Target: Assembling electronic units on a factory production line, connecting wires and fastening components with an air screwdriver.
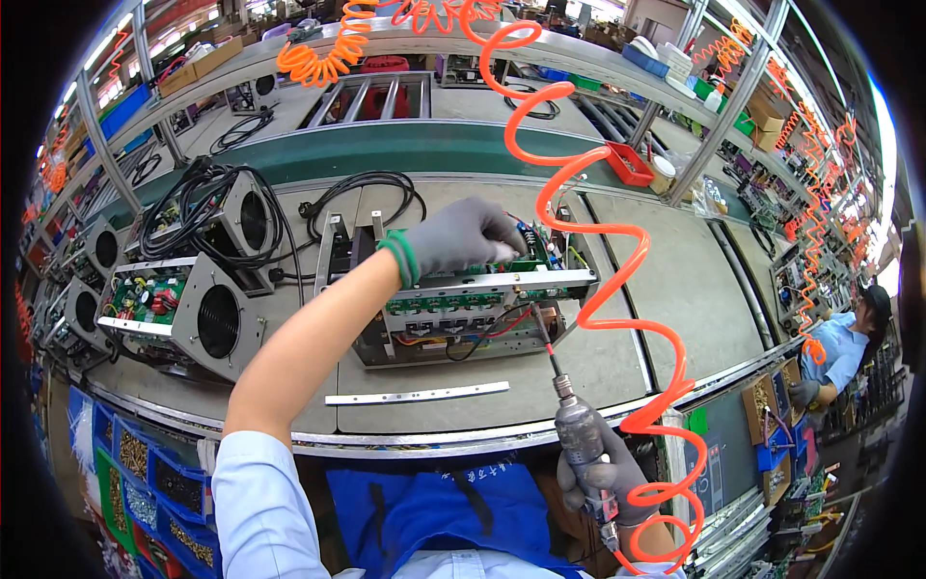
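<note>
In my right hand (622,468), gloved in grey, is a pneumatic screwdriver (579,429). Its long bit points up and away from me, the tip close to the front of an open metal chassis (453,345). A coiled orange air hose (632,328) runs from the tool's lower end up past the right of the chassis. My left hand (458,236), in a grey glove with a green cuff, reaches over the top of the chassis. Its fingers bend down at the green circuit board (526,265); whatever they pinch is hidden. A silver perforated metal strip (415,394) lies in front of the chassis.
Several units with round black fans (220,320) and coiled black cables (193,217) stand at left. Behind runs a green conveyor belt (415,154). Blue bins of screws (178,492) sit lower left; a red tray (629,164) lies far right. A co-worker (849,338) is at right.
</note>
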`<action>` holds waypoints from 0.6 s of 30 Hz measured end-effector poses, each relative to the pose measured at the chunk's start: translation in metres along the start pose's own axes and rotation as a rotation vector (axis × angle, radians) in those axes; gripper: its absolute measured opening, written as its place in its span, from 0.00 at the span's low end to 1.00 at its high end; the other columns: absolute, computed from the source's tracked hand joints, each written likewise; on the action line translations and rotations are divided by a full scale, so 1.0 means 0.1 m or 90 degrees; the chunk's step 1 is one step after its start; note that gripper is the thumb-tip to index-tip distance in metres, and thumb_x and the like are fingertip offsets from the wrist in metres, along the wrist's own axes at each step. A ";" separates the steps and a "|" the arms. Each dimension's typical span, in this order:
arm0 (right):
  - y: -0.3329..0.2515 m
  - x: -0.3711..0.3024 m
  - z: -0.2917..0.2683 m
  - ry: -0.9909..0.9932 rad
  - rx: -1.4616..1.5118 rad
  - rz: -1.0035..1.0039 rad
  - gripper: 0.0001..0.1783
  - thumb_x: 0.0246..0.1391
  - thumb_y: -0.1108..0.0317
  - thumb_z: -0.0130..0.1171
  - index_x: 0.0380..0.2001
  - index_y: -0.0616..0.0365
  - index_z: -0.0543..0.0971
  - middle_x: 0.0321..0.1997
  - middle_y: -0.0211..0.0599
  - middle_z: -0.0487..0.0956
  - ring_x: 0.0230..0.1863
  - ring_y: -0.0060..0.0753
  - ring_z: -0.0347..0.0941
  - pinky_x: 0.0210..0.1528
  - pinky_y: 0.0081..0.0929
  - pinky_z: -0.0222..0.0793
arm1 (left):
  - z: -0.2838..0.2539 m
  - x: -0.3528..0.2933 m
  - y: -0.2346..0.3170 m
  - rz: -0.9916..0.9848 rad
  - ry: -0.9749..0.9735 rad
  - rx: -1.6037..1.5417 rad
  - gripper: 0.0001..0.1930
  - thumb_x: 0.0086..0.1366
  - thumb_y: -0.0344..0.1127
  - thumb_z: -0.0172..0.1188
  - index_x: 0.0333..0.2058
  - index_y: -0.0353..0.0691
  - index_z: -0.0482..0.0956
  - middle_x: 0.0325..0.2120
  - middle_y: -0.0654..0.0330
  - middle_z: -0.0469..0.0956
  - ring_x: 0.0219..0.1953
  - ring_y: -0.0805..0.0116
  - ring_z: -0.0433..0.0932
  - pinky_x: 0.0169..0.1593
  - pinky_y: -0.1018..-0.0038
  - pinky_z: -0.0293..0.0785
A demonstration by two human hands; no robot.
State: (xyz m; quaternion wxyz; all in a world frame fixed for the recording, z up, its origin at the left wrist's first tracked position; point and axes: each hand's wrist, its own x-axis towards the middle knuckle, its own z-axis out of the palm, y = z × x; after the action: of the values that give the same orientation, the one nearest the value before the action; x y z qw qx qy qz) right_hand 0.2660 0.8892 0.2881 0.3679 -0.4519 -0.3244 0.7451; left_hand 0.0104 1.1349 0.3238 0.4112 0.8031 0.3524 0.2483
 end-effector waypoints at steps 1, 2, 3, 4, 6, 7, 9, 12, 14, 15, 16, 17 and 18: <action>-0.01 0.01 0.05 0.010 -0.025 0.022 0.50 0.30 0.60 0.66 0.62 0.53 0.59 0.25 0.41 0.75 0.18 0.32 0.73 0.20 0.27 0.72 | 0.01 -0.04 -0.04 -0.058 -0.024 0.024 0.12 0.53 0.27 0.61 0.38 0.37 0.83 0.34 0.57 0.80 0.38 0.68 0.77 0.47 0.73 0.72; -0.02 0.01 0.05 0.002 -0.028 0.047 0.54 0.29 0.60 0.66 0.65 0.51 0.55 0.27 0.41 0.74 0.20 0.33 0.73 0.22 0.27 0.72 | 0.04 -0.06 -0.06 -0.013 -0.003 0.048 0.12 0.52 0.27 0.62 0.37 0.37 0.83 0.34 0.57 0.79 0.38 0.68 0.77 0.46 0.73 0.72; 0.00 0.03 0.06 0.004 -0.023 0.047 0.54 0.29 0.60 0.66 0.65 0.51 0.55 0.27 0.41 0.74 0.20 0.33 0.73 0.22 0.27 0.72 | 0.06 -0.06 -0.08 0.033 0.018 0.072 0.12 0.52 0.27 0.62 0.37 0.37 0.83 0.34 0.58 0.79 0.37 0.67 0.77 0.45 0.73 0.72; 0.01 0.06 0.07 0.006 -0.014 0.040 0.54 0.30 0.61 0.65 0.65 0.51 0.55 0.27 0.42 0.74 0.20 0.33 0.73 0.22 0.27 0.71 | 0.07 -0.05 -0.12 0.033 0.012 0.072 0.12 0.52 0.27 0.62 0.37 0.37 0.83 0.34 0.58 0.79 0.37 0.67 0.77 0.45 0.73 0.72; -0.01 0.09 0.09 -0.002 -0.024 0.039 0.55 0.30 0.61 0.65 0.67 0.51 0.53 0.27 0.43 0.74 0.20 0.35 0.73 0.23 0.27 0.70 | 0.07 -0.05 -0.16 0.075 0.015 0.117 0.11 0.52 0.32 0.61 0.36 0.44 0.84 0.32 0.53 0.80 0.37 0.58 0.78 0.45 0.68 0.72; -0.02 0.10 0.09 0.002 -0.023 0.039 0.55 0.30 0.61 0.65 0.67 0.51 0.53 0.27 0.43 0.74 0.20 0.35 0.73 0.23 0.27 0.70 | 0.08 -0.03 -0.14 0.078 0.012 0.115 0.11 0.52 0.32 0.61 0.36 0.44 0.84 0.32 0.53 0.80 0.37 0.58 0.78 0.45 0.68 0.72; -0.03 0.11 0.11 0.004 -0.049 0.031 0.55 0.30 0.61 0.64 0.66 0.52 0.53 0.27 0.43 0.74 0.20 0.34 0.73 0.23 0.27 0.71 | 0.07 -0.03 -0.10 0.060 -0.001 0.115 0.11 0.51 0.29 0.64 0.35 0.37 0.83 0.32 0.58 0.77 0.36 0.67 0.76 0.43 0.72 0.71; -0.05 0.13 0.16 0.010 -0.054 0.022 0.56 0.30 0.61 0.65 0.67 0.52 0.52 0.28 0.43 0.74 0.20 0.34 0.73 0.23 0.26 0.71 | 0.05 -0.04 -0.14 0.072 -0.004 0.093 0.11 0.50 0.29 0.66 0.34 0.38 0.83 0.30 0.58 0.76 0.34 0.67 0.76 0.42 0.73 0.71; -0.05 0.15 0.17 0.009 -0.049 0.019 0.56 0.30 0.61 0.65 0.67 0.52 0.52 0.28 0.43 0.74 0.21 0.33 0.73 0.23 0.26 0.72 | 0.05 -0.03 -0.11 0.047 -0.015 0.086 0.11 0.49 0.29 0.66 0.34 0.37 0.83 0.30 0.58 0.76 0.34 0.67 0.76 0.42 0.73 0.71; -0.06 0.16 0.17 0.010 -0.044 0.022 0.56 0.30 0.62 0.64 0.67 0.52 0.52 0.28 0.43 0.74 0.21 0.33 0.73 0.23 0.26 0.72 | 0.04 -0.04 -0.10 0.020 -0.022 0.081 0.11 0.49 0.29 0.67 0.34 0.37 0.83 0.30 0.58 0.76 0.34 0.68 0.76 0.42 0.74 0.70; -0.06 0.16 0.18 0.012 -0.039 0.025 0.56 0.30 0.62 0.64 0.67 0.51 0.52 0.28 0.43 0.74 0.21 0.33 0.73 0.23 0.26 0.72 | 0.04 -0.03 -0.12 0.020 -0.022 0.081 0.11 0.49 0.29 0.67 0.34 0.37 0.83 0.30 0.58 0.76 0.34 0.68 0.76 0.42 0.74 0.70; -0.05 0.17 0.18 0.012 -0.039 0.025 0.56 0.30 0.62 0.64 0.67 0.51 0.52 0.28 0.43 0.74 0.21 0.33 0.73 0.23 0.26 0.72 | 0.05 -0.02 -0.16 0.031 -0.023 0.068 0.12 0.49 0.30 0.67 0.34 0.37 0.83 0.29 0.59 0.76 0.34 0.68 0.76 0.41 0.73 0.70; -0.04 0.16 0.19 0.018 -0.035 0.028 0.55 0.31 0.64 0.63 0.67 0.50 0.51 0.27 0.42 0.75 0.21 0.33 0.73 0.23 0.26 0.72 | 0.05 -0.01 -0.16 0.046 -0.025 0.054 0.12 0.49 0.30 0.68 0.35 0.36 0.83 0.29 0.59 0.77 0.33 0.69 0.76 0.41 0.73 0.71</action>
State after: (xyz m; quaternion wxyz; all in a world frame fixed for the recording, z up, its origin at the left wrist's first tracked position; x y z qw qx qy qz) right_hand 0.2447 0.9021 0.2920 0.3435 -0.4792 -0.3295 0.7375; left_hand 0.0076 1.1383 0.3071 0.3745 0.8368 0.3253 0.2317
